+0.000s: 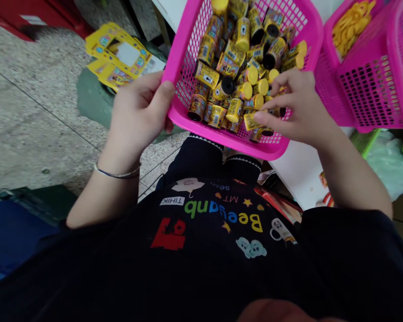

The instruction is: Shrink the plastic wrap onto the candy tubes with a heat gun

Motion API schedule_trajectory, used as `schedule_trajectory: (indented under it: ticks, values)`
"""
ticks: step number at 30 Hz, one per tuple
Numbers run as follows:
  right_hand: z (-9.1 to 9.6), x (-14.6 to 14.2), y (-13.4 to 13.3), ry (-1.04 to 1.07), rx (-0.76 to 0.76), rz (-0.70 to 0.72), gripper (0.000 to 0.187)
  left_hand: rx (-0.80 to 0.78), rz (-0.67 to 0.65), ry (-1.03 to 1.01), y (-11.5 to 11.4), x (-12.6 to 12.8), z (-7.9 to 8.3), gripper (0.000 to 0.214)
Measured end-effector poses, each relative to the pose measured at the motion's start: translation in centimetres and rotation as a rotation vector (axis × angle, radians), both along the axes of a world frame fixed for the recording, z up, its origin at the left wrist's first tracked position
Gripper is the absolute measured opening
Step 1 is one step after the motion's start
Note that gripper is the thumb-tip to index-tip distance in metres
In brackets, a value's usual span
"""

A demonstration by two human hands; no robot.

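Yellow printed cards (121,56): an overlapping stack, resting on dark green material (99,100) above the speckled floor, beyond the pink basket's left edge.
Left hand (143,109): closed around the basket's left edge near its near left corner, thumb on top of the rim; a thin band (117,173) circles the wrist.
Pink basket (218,137): slatted plastic, tilted, in front of the wearer's dark printed shirt (201,277).
Small yellow tubs (235,52): heaped inside the basket from far edge to near edge, lying at many angles, some with yellow ends showing, others black.
Right hand (295,105): reaching over the basket's right edge, fingers bent and partly spread; the thumb tip touches one yellow tub (250,121) close to the near edge, toward the near right corner. Whether the fingers have hold of it, I cannot tell.
White surface (293,172): partly visible below the right forearm.
Neighbouring pink basket (328,33): just beyond the right edge, holding loose yellow pieces (352,27).
Pale, crumpled plastic (389,163): at far right, next to bright green plastic.
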State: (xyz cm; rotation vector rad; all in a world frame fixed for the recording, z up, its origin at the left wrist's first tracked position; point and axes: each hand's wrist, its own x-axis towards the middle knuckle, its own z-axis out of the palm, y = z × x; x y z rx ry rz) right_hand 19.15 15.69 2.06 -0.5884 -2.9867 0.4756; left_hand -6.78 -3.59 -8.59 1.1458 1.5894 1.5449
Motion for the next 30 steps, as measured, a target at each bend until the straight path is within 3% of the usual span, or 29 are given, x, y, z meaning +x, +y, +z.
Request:
schedule_trajectory:
  ticks: [3,6,9,10,12,14,16,20,26,30]
  values:
    - [0.9,1.2,0.5,0.126,-0.096,-0.082,0.050,-0.031,0.039,0.028,0.0,-0.7,-1.1,0.066]
    - [0.4,1.9,-0.2,0.260,-0.334,-0.208,0.046,-0.003,0.216,0.206,-0.2,-1.0,-1.3,0.057]
    - [-0.2,1.8,-1.6,0.368,-0.590,-0.315,0.046,0.089,0.362,0.603,-0.6,0.0,0.6,0.057]
    - [-0.2,1.7,-2.0,0.392,-0.648,-0.337,0.047,0.134,0.347,0.728,-0.7,0.7,1.6,0.053]
    - [0.1,1.3,-3.0,0.414,-0.720,-0.357,0.048,0.239,0.184,0.849,-0.6,2.4,3.8,0.047]
    - [0.6,0.8,-3.8,0.419,-0.755,-0.359,0.046,0.275,-0.035,0.723,-0.2,4.3,5.9,0.045]
    - [1.1,0.4,-4.5,0.416,-0.776,-0.356,0.042,0.223,-0.152,0.445,0.5,6.0,7.4,0.046]
    - [1.6,0.2,-5.5,0.413,-0.805,-0.349,0.036,0.090,-0.125,0.056,1.3,7.7,8.3,0.032]
    - [1.7,0.7,-6.2,0.425,-0.819,-0.298,0.037,0.058,-0.137,-0.254,1.9,7.9,7.6,0.033]
    - [1.9,0.7,-6.8,0.440,-0.740,-0.279,0.036,0.073,-0.117,-0.330,2.2,8.2,7.4,0.031]
